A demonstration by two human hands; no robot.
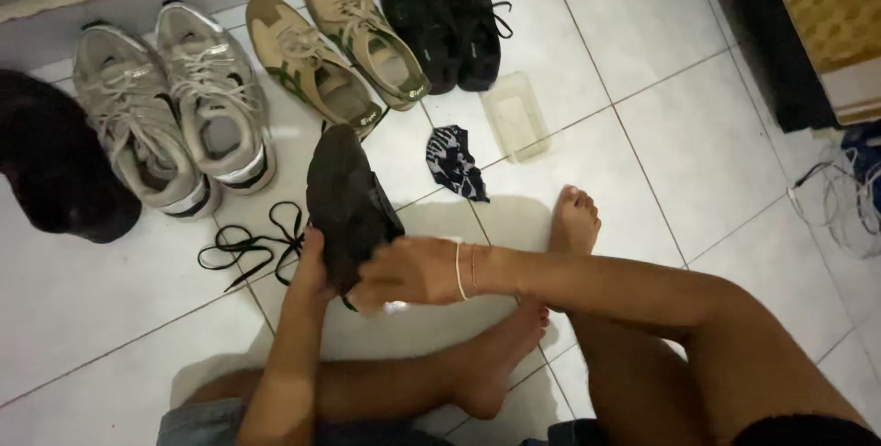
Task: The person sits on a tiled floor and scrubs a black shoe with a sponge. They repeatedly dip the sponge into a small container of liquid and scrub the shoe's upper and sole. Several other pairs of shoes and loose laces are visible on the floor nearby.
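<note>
Black and laceless, the shoe point(347, 203) sits upright between both hands above the tiled floor point(642, 116); the left hand point(312, 272) grips its heel, fingers closed on it; the right hand point(413, 272) clasps its side; the pulled-out black lace point(252, 244) lies just beside on the tiles; three pairs wait lined up beyond, untouched.

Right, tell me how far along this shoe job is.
Done, by the look of it: a black lace lies loose on the tiled floor. In hand: the left hand and right hand both hold a black shoe. Untouched: the grey pair, tan pair and black pair are lined up, still laced.
</note>
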